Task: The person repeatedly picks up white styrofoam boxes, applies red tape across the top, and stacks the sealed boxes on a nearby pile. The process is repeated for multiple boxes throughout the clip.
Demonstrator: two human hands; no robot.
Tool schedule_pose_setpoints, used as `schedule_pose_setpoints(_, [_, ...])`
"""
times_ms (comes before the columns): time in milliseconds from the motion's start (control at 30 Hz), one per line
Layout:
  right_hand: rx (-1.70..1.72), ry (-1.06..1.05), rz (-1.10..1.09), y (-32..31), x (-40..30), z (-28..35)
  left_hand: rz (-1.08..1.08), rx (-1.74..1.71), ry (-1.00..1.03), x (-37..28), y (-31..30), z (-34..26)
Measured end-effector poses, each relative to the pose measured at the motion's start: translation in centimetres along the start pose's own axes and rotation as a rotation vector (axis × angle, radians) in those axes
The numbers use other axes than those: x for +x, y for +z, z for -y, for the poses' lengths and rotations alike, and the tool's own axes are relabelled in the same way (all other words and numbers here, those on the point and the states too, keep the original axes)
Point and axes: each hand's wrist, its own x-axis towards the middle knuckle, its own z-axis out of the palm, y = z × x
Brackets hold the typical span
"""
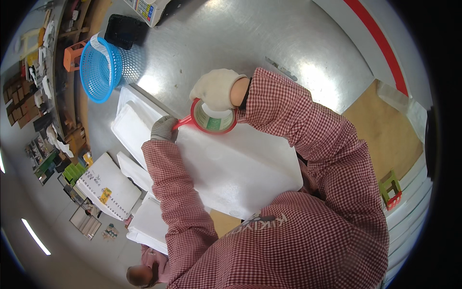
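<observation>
A roll of red adhesive tape (231,126), its pale core bearing a green printed patch, is held above a large white foam box (231,162). My right hand (216,88), in a cream glove, grips the roll from its far side, with fingers partly hidden behind the rim. A short red strip (183,122) runs from the roll to my left hand (164,128). That hand wears a grey knit glove and pinches the strip's end over the box's left edge. White foam lids or trays (133,119) lie against the box on that side.
A blue mesh basket (99,68), an orange plastic holder (74,57), a black tray (124,30) and a keypad scale (146,9) stand at upper left. A utility knife (281,68) lies on the metal table (202,39). Foam boxes (112,188) and another person (151,265) appear lower left.
</observation>
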Motion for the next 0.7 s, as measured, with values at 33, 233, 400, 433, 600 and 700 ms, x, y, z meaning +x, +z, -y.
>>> schedule_pose_setpoints(33, [-0.028, -0.003, 0.000, 0.2, 0.2, -0.1, 0.036, 0.089, -0.034, -0.1, 0.0, -0.4])
schedule_pose_setpoints(233, [-0.056, -0.014, -0.023, 1.0, 1.0, -0.3, 0.145, 0.763, -0.207, -1.4, 0.8, -2.7])
schedule_pose_setpoints(400, [-0.066, -0.015, -0.049, 1.4, 1.1, 0.3, 0.064, 1.821, -0.107, 0.5, -4.6, -2.4])
schedule_pose_setpoints(433, [-0.040, 0.006, -0.063, 1.3, 1.0, -0.3, -0.027, 1.798, -0.077, 1.0, -5.1, -3.7])
schedule_pose_setpoints(600, [0.017, 0.051, -0.075, 1.1, 0.2, -0.4, -0.105, 1.031, 0.167, -3.5, -6.3, -3.9])
schedule_pose_setpoints(700, [0.146, 0.068, -0.124, 1.2, -0.3, -0.8, 0.169, 0.682, 0.341, -3.3, -1.7, -2.1])
